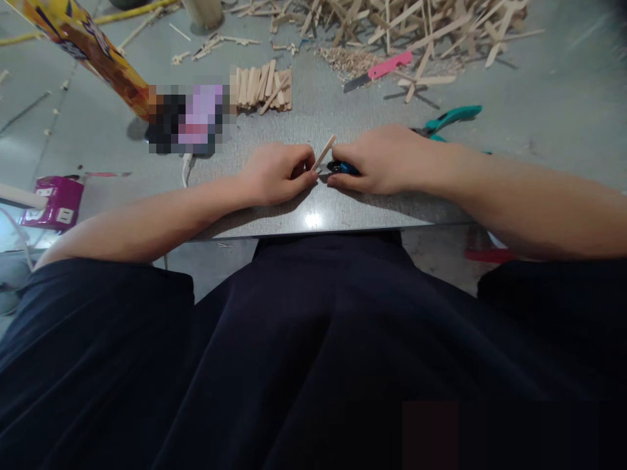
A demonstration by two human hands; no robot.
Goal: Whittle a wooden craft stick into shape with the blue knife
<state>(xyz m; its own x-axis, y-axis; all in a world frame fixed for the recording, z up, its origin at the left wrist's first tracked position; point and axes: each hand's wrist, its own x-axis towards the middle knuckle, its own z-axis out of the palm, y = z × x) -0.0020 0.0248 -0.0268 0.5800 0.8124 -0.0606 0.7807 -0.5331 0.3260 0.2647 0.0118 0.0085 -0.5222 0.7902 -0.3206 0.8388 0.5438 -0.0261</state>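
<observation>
Holding forearms over a glossy grey table (306, 127), near the front edge; pinching a slanted thin wooden stick (324, 153) in the left hand (277, 175); closed around a dark blue tool (345, 168) with the right hand (379, 160), just beside the stick; strewn farther back with a stick pile (406, 23), shavings (350, 62) and a pink-handled saw (390, 65); pixelated at the phone (200, 114); cut off at the yellow tube (93, 49); mostly hidden by fingers at the tool; unclear at the red shape (490, 254) below the table.
</observation>
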